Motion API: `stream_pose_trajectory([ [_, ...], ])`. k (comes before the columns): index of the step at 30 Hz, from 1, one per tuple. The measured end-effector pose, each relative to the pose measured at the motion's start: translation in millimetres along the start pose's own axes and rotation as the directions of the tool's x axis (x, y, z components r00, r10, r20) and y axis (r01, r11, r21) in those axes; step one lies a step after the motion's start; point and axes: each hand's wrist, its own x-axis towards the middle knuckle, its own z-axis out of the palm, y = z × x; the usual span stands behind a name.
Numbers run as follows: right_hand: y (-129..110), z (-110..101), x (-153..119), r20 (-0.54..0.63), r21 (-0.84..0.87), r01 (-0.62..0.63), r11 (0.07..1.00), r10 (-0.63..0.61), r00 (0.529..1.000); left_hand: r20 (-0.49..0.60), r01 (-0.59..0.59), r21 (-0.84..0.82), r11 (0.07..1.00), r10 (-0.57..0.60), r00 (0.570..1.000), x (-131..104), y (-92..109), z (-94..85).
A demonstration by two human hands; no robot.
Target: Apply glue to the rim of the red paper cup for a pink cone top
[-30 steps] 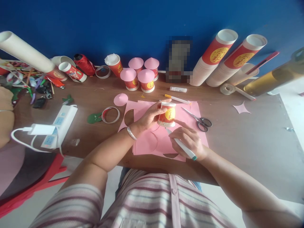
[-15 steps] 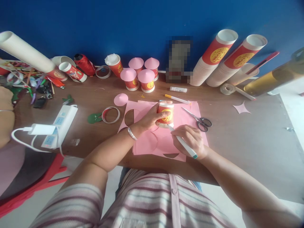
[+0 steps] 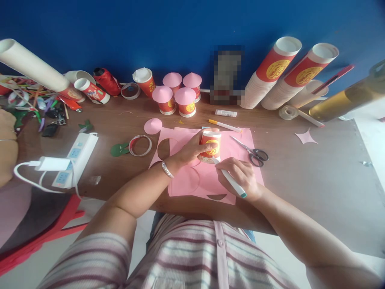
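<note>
My left hand (image 3: 194, 149) is wrapped round a red paper cup (image 3: 211, 145) with a gold emblem, its wide rim facing down toward me. A white marker with a green end (image 3: 233, 183) is gripped in my right hand (image 3: 239, 175), its tip at the cup's pale lower rim. Beneath both hands lie pink paper sheets (image 3: 183, 182) with round cutouts. Black-handled scissors (image 3: 255, 155) rest on the sheets' right side, and a marker with a yellow cap (image 3: 224, 125) lies behind the cup.
Several cups with pink cone tops (image 3: 185, 97) stand at the back, beside stacked red cups (image 3: 275, 64). A loose pink cone (image 3: 153, 126), tape roll (image 3: 140, 145) and power strip (image 3: 76, 158) are on the left. Another person's arm (image 3: 7, 148) shows at the left edge.
The green end of the marker has shifted slightly left and up with my right hand. The cup in my left hand has moved a little to the right.
</note>
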Motion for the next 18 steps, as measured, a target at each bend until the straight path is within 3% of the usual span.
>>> stream_pose_trajectory([
  [18,-0.4,-0.5,-0.6,0.020,-0.012,-0.004,1.000,0.004,1.000,-0.001,-0.010,0.036,0.999,0.010,1.000,-0.4,3.8,3.0],
])
